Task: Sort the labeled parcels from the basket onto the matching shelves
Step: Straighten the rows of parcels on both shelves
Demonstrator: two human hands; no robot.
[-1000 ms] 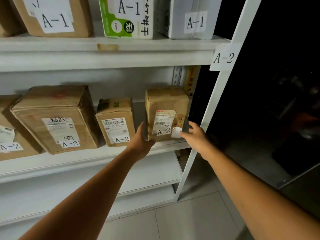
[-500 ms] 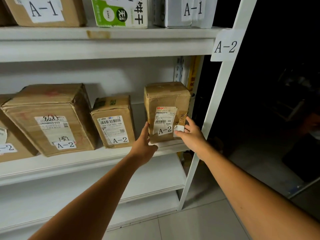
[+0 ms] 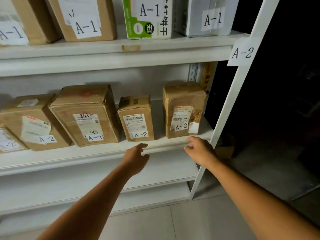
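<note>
Presently, upright brown cardboard parcel labelled A-2 (image 3: 184, 110) on white shelf (image 3: 103, 154): probably light, stiff-sided, best gripped by opposite side faces; left hand (image 3: 136, 155) and right hand (image 3: 199, 149) loose, empty.

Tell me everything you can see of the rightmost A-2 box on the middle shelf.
The rightmost parcel is a worn brown cardboard box, creased and taped. It stands upright at the right end of the A-2 shelf, apart from the smaller parcel on its left. Its front carries a crumpled shipping label, an A-2 sticker and a white tag. Neither the left hand nor the right hand touches it; both hover by the shelf edge.
</note>
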